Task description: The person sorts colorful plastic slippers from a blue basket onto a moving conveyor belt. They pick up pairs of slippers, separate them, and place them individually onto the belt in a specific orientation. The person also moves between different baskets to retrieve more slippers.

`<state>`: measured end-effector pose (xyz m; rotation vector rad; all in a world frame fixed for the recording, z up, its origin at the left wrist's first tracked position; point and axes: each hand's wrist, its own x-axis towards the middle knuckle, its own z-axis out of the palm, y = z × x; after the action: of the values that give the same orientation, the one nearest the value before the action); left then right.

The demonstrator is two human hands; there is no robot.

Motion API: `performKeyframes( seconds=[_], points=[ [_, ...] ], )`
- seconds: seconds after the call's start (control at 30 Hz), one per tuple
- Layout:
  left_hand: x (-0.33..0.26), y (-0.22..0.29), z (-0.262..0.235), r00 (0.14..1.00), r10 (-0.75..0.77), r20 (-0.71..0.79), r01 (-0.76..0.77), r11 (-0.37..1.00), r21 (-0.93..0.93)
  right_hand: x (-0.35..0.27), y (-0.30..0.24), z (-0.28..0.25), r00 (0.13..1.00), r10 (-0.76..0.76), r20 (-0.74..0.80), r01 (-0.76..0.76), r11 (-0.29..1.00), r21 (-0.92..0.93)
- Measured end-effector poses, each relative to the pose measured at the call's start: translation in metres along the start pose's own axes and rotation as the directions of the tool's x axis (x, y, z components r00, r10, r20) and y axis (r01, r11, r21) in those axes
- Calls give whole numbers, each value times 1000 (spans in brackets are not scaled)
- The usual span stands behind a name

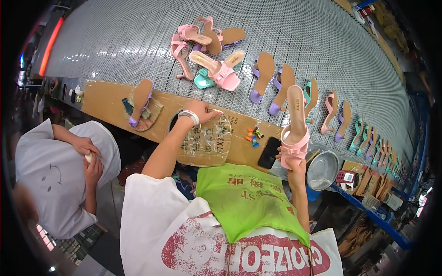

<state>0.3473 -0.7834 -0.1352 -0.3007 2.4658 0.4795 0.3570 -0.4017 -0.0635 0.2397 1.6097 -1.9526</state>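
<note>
Right hand (293,162) grip clenched around pink sandal (295,131); left hand (200,110) fingers curled on cardboard (106,99).

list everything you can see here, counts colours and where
conveyor belt: one, grey perforated, across the top
heeled sandals: a cluster of about five, pink and teal, upper middle of the belt
row of sandals: many, purple, teal, pink, running right along the belt
cardboard strip: one, brown, belt's near edge
purple sandal: one, on the cardboard
phone: one, black, on the cardboard
metal bowl: one, silver, right of the phone
green apron: one, on the wearer's front
co-worker: one, white shirt, left
left hand: fingers on the cardboard edge
right hand: holding a pink sandal upright
</note>
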Motion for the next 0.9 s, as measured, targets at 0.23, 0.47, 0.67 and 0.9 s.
performKeyframes(
  seconds=[0.23,0.47,0.67,0.9],
  points=[
    [-9,-5,17,886,102,-451,-233,941,-244,12,-4,1,999,28,40,-27,1000,-5],
    [33,67,-22,777,154,-611,-167,985,36,32,6,26,993,61,96,-60,998,-15],
    [116,82,-14,907,191,-376,-56,939,340,34,11,38,989,91,120,-82,994,-76],
    [134,41,-34,955,29,-294,94,915,393,45,14,35,993,113,39,-111,992,-55]
  ],
)
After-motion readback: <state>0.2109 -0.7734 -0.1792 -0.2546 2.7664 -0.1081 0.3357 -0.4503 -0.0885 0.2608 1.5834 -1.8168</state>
